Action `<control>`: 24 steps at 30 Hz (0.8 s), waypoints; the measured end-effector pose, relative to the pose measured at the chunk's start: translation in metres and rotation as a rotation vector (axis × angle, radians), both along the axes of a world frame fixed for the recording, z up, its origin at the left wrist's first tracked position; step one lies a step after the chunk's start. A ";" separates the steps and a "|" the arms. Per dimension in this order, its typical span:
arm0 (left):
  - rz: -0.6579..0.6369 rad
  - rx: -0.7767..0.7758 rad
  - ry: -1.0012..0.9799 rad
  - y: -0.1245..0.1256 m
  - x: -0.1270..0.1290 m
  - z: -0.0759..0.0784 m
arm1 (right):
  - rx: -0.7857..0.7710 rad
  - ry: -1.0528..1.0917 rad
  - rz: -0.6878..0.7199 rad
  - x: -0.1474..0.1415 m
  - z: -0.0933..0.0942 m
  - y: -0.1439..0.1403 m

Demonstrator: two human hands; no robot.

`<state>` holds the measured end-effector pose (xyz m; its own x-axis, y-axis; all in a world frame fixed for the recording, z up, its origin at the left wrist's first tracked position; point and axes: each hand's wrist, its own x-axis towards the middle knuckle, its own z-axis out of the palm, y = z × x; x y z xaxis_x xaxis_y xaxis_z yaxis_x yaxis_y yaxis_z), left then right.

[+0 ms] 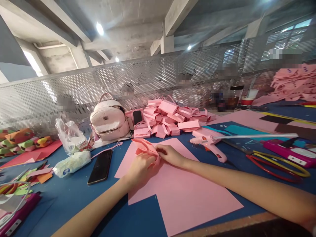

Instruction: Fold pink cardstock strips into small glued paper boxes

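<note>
A folded pink paper piece (145,145), perhaps a small box or bag, is held between my two hands above the table. My left hand (142,166) is closed on its near left side, fingers curled in against it. From the right, my right hand (171,155) pinches the edge of the same piece. Beneath both hands lie flat sheets of pink paper (192,197) on the blue tabletop. Just right of the sheets rests a pink glue gun (209,144) with a long glue stick in its back. The inner folds of the held piece are partly hidden by my fingers.
A heap of folded pink paper boxes (168,113) lies behind my hands, beside a light pink backpack (108,118). A black phone (100,166) and tissue pack (72,163) lie left. Scissors (278,163) and a magenta power strip (291,153) are right. A perforated metal screen (153,75) stands behind.
</note>
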<state>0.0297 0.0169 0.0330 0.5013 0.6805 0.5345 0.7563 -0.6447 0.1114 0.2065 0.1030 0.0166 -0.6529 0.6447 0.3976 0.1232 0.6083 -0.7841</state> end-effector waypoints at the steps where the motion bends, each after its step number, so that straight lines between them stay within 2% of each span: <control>1: 0.000 -0.005 0.006 0.000 0.000 0.001 | 0.002 0.004 -0.004 0.000 0.000 0.000; 5: 0.013 -0.022 0.028 -0.002 -0.001 0.002 | 0.010 0.003 -0.002 0.000 0.002 -0.001; 13: 0.078 -0.022 0.031 -0.005 -0.001 -0.009 | 0.010 -0.022 -0.012 0.001 0.006 -0.004; 24: 0.129 -0.013 0.040 -0.010 0.005 -0.009 | -0.039 -0.027 -0.005 0.002 0.002 -0.003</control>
